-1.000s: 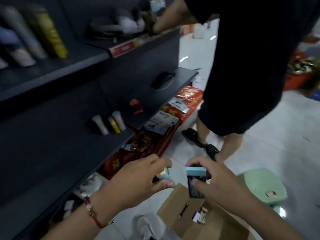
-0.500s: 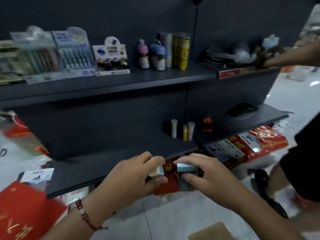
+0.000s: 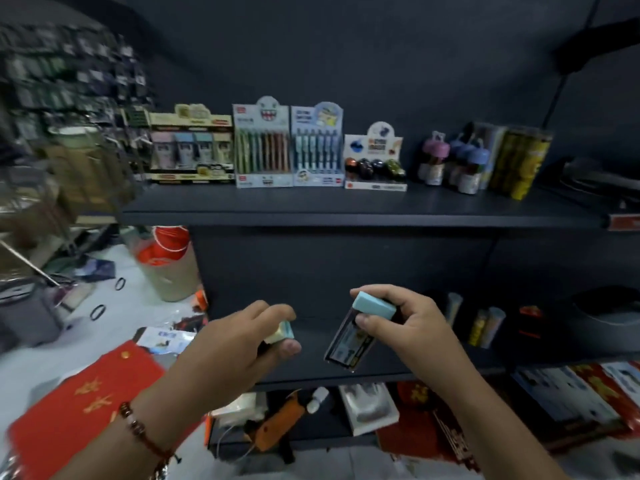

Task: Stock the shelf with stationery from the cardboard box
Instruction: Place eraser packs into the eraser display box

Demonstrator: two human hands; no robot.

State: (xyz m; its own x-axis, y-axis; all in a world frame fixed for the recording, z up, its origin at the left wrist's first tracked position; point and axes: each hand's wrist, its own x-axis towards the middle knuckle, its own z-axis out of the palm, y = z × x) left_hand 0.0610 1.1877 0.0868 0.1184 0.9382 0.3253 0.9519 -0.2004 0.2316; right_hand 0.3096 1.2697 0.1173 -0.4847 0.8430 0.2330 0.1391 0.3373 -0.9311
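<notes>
Two small blue-capped cases, one to each hand: the right hand point(image 3: 412, 327) pinches a dark case point(image 3: 360, 332) by its cap, while the left hand point(image 3: 239, 341) curls around a second case point(image 3: 281, 333), both held in front of the lower shelf point(image 3: 346, 372). Since half a second ago the view has swung left, and four display boxes now face it squarely on the upper shelf point(image 3: 346, 211). Dark panelling backs the shelves; a red packet point(image 3: 69, 414) lies on the pale floor.

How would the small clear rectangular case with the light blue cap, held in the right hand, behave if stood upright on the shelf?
The clear rectangular case with the light blue cap looks tall and narrow, so it would probably tip easily. Its flat sides suggest that it would not roll. The right hand holds it by fingertips alone, so it seems light and stiff.
</notes>
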